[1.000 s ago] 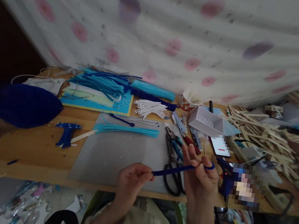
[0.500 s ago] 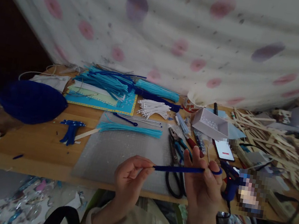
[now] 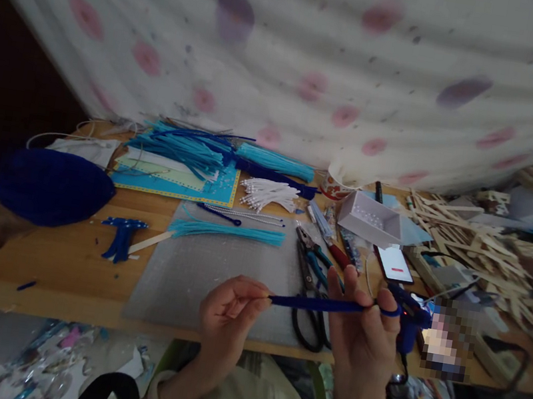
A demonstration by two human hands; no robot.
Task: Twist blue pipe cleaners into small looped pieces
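A dark blue pipe cleaner stretches nearly level between my two hands, above the near edge of the table. My left hand pinches its left end between thumb and fingertips. Around the right end, my right hand is closed with thumb and forefinger, its other fingers raised. The tip past that thumb is partly hidden. Beneath the strand lies a grey cutting mat, with black-handled scissors behind my right fingers. Light blue pipe cleaners rest in a bundle farther up the mat.
Left stand a large dark blue bundle and a small blue piece on a wooden stick. Pliers, a white box of beads, a phone and a blue glue gun lie right. Wooden sticks pile up beyond.
The view has shifted slightly. The blue pipe cleaner's curled right end now lies flatter against my right fingers; both hands keep their hold.
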